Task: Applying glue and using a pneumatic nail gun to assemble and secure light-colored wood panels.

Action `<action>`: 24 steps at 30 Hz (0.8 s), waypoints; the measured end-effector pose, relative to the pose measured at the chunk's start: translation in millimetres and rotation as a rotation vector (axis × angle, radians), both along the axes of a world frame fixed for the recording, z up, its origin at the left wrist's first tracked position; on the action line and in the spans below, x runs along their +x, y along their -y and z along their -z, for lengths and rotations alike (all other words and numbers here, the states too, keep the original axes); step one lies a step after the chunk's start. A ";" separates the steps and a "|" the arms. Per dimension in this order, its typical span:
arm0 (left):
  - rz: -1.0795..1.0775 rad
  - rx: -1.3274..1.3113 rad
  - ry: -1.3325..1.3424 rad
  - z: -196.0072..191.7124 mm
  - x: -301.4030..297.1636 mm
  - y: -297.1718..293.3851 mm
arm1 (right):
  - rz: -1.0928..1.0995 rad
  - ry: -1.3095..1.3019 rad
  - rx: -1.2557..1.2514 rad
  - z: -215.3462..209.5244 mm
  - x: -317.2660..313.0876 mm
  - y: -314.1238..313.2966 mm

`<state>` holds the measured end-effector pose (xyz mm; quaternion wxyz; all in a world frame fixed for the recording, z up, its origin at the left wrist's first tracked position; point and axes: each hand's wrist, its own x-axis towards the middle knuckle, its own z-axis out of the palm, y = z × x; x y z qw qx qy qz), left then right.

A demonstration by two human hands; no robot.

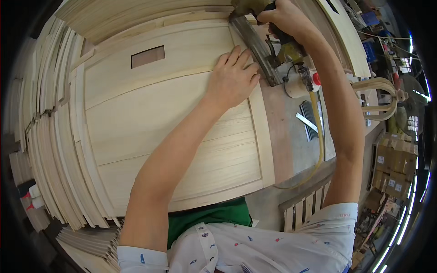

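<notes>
The right hand (284, 18) is clenched around the grip of a nail gun (268, 43), whose long body runs from the top of the wooden panel (173, 127) down and to the right, along the panel's right-hand edge strip (261, 136). Its nose sits beyond the knuckles, at the panel's top corner. The left hand (234, 79) lies flat and spread on the panel, gripping nothing, fingertips (249, 68) just beside the gun's magazine, pressing near the strip. A yellow air hose (320, 136) trails from the gun's back end, away from both hands, over the workbench (291, 145). Stacked wooden slats (54, 136) lie well off past the left wrist.
</notes>
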<state>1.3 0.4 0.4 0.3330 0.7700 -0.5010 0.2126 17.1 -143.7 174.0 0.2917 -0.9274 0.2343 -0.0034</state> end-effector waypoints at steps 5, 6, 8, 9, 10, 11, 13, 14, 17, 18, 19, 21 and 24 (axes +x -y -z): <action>-0.008 -0.018 0.014 -1.2 -2.3 5.1 | 0.043 -0.027 0.021 -0.7 -3.0 1.2; -0.008 -0.020 0.019 0.1 -2.0 4.5 | 0.049 -0.026 0.023 0.7 -2.7 2.4; -0.001 -0.022 0.024 3.4 -6.7 2.7 | -0.001 0.020 -0.005 6.8 -6.4 4.8; 0.006 -0.017 0.029 2.7 -7.9 3.9 | 0.010 0.029 -0.013 10.4 -16.4 10.4; 0.016 -0.014 0.034 1.9 -9.6 5.5 | -0.041 0.059 -0.023 17.5 -32.4 21.3; 0.012 -0.013 0.049 2.7 -5.7 1.6 | -0.109 0.095 -0.026 20.3 -41.1 26.6; -0.012 0.054 0.052 5.6 -7.0 -3.6 | -0.097 0.122 -0.102 6.6 -83.4 21.8; 0.003 0.055 0.045 6.9 -5.5 -2.1 | -0.078 0.138 -0.178 -0.9 -109.4 15.5; -0.040 0.154 0.032 16.4 -4.2 5.3 | 0.066 0.085 0.025 -22.2 -190.1 -12.4; -0.050 0.306 -0.015 10.6 -9.0 2.1 | 0.050 0.033 0.070 -21.6 -215.5 -10.3; -0.010 0.346 -0.078 -1.9 -20.0 -5.1 | 0.099 0.041 0.096 -18.5 -240.1 -19.0; 0.057 0.404 -0.153 -24.4 -37.4 -18.5 | 0.176 0.032 0.132 -21.1 -275.3 -42.5; 0.536 0.554 -0.172 -34.4 -89.6 -27.9 | 0.417 -0.035 0.156 -24.0 -325.5 -55.8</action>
